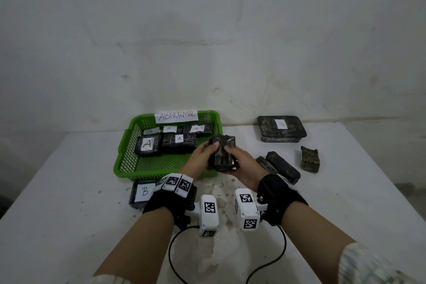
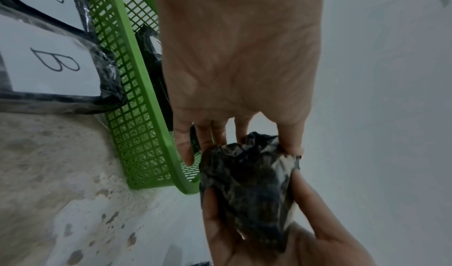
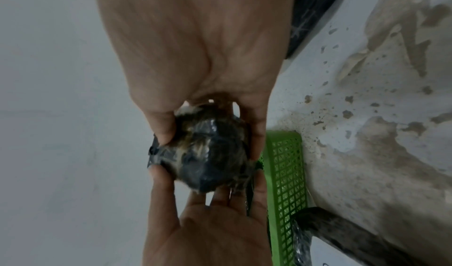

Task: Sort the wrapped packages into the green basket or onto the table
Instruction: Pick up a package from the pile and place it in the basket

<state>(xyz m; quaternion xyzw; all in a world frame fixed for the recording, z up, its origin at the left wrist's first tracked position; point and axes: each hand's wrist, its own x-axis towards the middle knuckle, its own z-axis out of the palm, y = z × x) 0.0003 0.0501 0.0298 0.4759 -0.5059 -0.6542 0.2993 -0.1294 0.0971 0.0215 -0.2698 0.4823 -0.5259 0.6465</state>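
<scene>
Both hands hold one dark wrapped package [image 1: 223, 153] upright above the table, just off the right front corner of the green basket [image 1: 125, 145]. My left hand [image 1: 202, 153] grips its left side, thumb on top. My right hand [image 1: 239, 163] cups its right side and underside. In the left wrist view the package [image 2: 247, 189] sits between the fingers of both hands. The right wrist view shows the package [image 3: 208, 154] pinched the same way. No label shows on it. The basket, tagged "ABNORMAL" [image 1: 177, 116], holds several packages marked A [image 1: 147, 144].
A package marked B [image 1: 141, 192] lies on the white table in front of the basket. On the right lie a large stack marked B [image 1: 281, 129], two long dark packages [image 1: 282, 167] and a small mottled one [image 1: 310, 159]. Wrist camera cables [image 1: 170, 251] trail near the front edge.
</scene>
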